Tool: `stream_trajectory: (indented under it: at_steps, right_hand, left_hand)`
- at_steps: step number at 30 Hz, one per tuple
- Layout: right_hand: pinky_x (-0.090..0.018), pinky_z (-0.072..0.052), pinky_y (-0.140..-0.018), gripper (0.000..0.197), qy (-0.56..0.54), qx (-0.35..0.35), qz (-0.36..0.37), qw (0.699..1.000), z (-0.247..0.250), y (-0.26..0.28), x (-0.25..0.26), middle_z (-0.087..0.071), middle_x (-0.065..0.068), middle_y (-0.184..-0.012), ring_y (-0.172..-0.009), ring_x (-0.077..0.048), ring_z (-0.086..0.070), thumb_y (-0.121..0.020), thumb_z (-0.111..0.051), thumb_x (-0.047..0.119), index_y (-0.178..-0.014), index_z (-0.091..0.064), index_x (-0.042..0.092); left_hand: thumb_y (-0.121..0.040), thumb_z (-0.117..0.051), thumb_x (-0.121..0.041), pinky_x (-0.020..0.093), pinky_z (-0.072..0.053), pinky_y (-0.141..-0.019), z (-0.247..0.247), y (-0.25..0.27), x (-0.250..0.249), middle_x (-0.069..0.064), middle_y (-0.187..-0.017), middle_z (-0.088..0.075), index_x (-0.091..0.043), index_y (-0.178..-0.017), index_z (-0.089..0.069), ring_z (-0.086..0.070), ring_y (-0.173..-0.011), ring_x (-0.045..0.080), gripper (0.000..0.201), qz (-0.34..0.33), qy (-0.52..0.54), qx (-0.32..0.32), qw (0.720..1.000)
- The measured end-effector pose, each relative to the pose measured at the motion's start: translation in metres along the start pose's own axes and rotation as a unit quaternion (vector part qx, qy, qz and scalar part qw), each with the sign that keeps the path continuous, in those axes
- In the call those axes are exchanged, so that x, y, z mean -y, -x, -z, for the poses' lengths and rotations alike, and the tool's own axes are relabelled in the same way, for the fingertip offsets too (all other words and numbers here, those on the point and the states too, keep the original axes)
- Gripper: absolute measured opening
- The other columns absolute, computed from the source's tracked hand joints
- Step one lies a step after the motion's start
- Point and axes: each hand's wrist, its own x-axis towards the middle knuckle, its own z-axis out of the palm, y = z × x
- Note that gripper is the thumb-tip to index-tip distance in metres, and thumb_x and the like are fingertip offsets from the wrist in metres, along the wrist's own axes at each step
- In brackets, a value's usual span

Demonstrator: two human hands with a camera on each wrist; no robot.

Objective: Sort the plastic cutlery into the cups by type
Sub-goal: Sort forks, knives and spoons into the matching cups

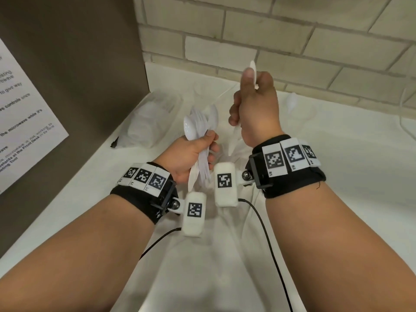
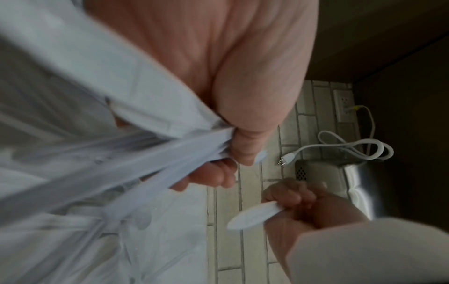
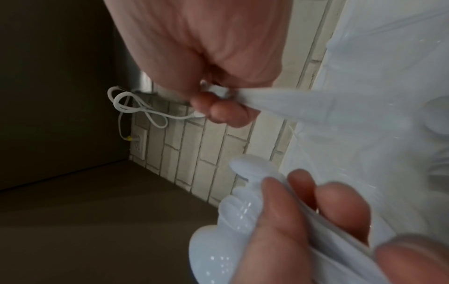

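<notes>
My left hand [image 1: 202, 152] grips a bundle of white plastic spoons and forks [image 1: 199, 126] by the handles, bowls and tines pointing up. The left wrist view shows the same bundle [image 2: 136, 157] blurred across the palm. Just to the right and higher, my right hand [image 1: 245, 104] holds one white utensil [image 1: 252, 69] upright in a fist; its type is unclear. That utensil's rounded end [image 2: 252, 215] sticks out of the fist. A faint clear cup [image 1: 302, 113] with a white spoon [image 1: 292, 102] in it stands at the right, near the wall.
A bag of clear plastic cups [image 1: 153, 118] lies at the left by a brown panel with a paper notice [image 1: 27, 109]. A white cloth [image 1: 202, 266] covers the counter, and a brick wall [image 1: 281, 41] closes the back. A looped white power cord [image 2: 352, 146] hangs above.
</notes>
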Motion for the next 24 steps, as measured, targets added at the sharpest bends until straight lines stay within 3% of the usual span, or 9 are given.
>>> stream_trajectory:
  at_steps: [2, 4, 7, 10, 14, 18, 19, 22, 24]
  right_hand:
    - [-0.025, -0.036, -0.047, 0.028, 0.107, 0.034, 0.008, 0.994, -0.001, -0.003, -0.004, -0.051, 0.000, -0.066, -0.048, -0.014, -0.044, -0.087, -0.064, 0.043, -0.084, -0.051, 0.019]
    - [-0.023, -0.040, -0.049, 0.032, 0.213, 0.065, 0.009, 0.975, 0.000, -0.003, -0.012, -0.058, 0.002, -0.073, -0.052, -0.010, -0.053, -0.075, -0.077, 0.038, -0.090, -0.057, 0.018]
    - [-0.022, -0.045, -0.050, 0.018, 0.229, 0.068, 0.032, 0.971, 0.000, -0.001, -0.020, -0.057, 0.006, -0.072, -0.053, -0.003, -0.054, -0.080, -0.070, 0.014, -0.090, -0.057, 0.018]
    - [-0.030, -0.054, -0.065, 0.017, 0.252, 0.072, 0.063, 0.963, 0.001, -0.002, -0.022, -0.058, 0.013, -0.079, -0.067, -0.006, -0.056, -0.085, -0.058, 0.004, -0.087, -0.062, 0.020]
    - [-0.018, -0.043, -0.072, 0.008, 0.311, 0.114, 0.053, 0.942, -0.002, -0.002, -0.023, -0.062, 0.001, -0.104, -0.080, -0.009, -0.058, -0.090, -0.062, 0.024, -0.090, -0.066, 0.017]
    - [-0.001, -0.039, -0.053, 0.017, 0.286, 0.115, 0.029, 0.951, -0.003, 0.000, -0.027, -0.057, 0.010, -0.079, -0.064, 0.003, -0.054, -0.085, -0.070, 0.030, -0.082, -0.065, 0.014]
    - [-0.004, -0.041, -0.054, 0.015, 0.263, 0.109, 0.019, 0.958, -0.005, 0.001, -0.028, -0.060, 0.008, -0.078, -0.062, 0.002, -0.055, -0.085, -0.070, 0.029, -0.081, -0.064, 0.016]
    - [-0.027, -0.046, -0.064, 0.016, 0.205, 0.090, -0.001, 0.975, -0.007, 0.001, -0.029, -0.060, 0.002, -0.068, -0.059, -0.012, -0.055, -0.090, -0.063, 0.028, -0.078, -0.059, 0.018]
    - [-0.036, -0.048, -0.068, 0.018, 0.205, 0.082, 0.016, 0.975, -0.010, 0.000, -0.029, -0.056, 0.000, -0.071, -0.065, -0.019, -0.055, -0.095, -0.053, 0.029, -0.083, -0.054, 0.015]
  left_hand:
    - [-0.096, -0.053, -0.027, 0.028, -0.044, -0.061, 0.002, -0.001, 0.001, 0.001, -0.070, -0.057, -0.012, -0.097, -0.064, -0.049, -0.058, 0.014, 0.019, -0.009, -0.001, -0.006, 1.000]
    - [-0.096, -0.053, -0.025, 0.031, -0.046, -0.064, 0.002, -0.001, 0.000, 0.001, -0.070, -0.059, -0.013, -0.100, -0.066, -0.053, -0.059, 0.015, 0.018, -0.017, 0.006, 0.001, 1.000]
    - [-0.097, -0.051, -0.021, 0.036, -0.052, -0.068, 0.001, 0.001, 0.000, 0.003, -0.072, -0.062, -0.014, -0.093, -0.065, -0.059, -0.061, 0.017, 0.017, -0.021, 0.009, 0.010, 1.000]
    - [-0.096, -0.052, -0.023, 0.038, -0.050, -0.071, 0.003, 0.002, 0.003, 0.006, -0.081, -0.062, -0.011, -0.090, -0.062, -0.059, -0.066, 0.017, 0.017, -0.013, 0.011, 0.024, 1.000]
    - [-0.096, -0.050, -0.024, 0.035, -0.047, -0.069, 0.003, -0.001, 0.004, 0.005, -0.082, -0.060, -0.011, -0.091, -0.061, -0.055, -0.066, 0.017, 0.017, -0.012, 0.014, 0.028, 0.999]
    - [-0.097, -0.049, -0.023, 0.034, -0.048, -0.068, 0.005, -0.003, 0.004, 0.003, -0.085, -0.059, -0.013, -0.097, -0.059, -0.055, -0.068, 0.017, 0.013, -0.011, 0.013, 0.045, 0.999]
    - [-0.097, -0.049, -0.023, 0.036, -0.048, -0.070, 0.005, -0.002, 0.004, 0.003, -0.085, -0.060, -0.013, -0.096, -0.060, -0.055, -0.069, 0.017, 0.014, -0.009, 0.013, 0.046, 0.999]
    - [-0.097, -0.048, -0.022, 0.037, -0.048, -0.074, 0.005, 0.001, 0.003, 0.005, -0.081, -0.057, -0.012, -0.088, -0.062, -0.055, -0.069, 0.017, 0.019, -0.009, 0.015, 0.045, 0.999]
    - [-0.097, -0.049, -0.023, 0.037, -0.048, -0.074, 0.007, 0.002, 0.004, 0.006, -0.079, -0.058, -0.012, -0.085, -0.063, -0.055, -0.069, 0.017, 0.021, -0.012, 0.021, 0.046, 0.999]
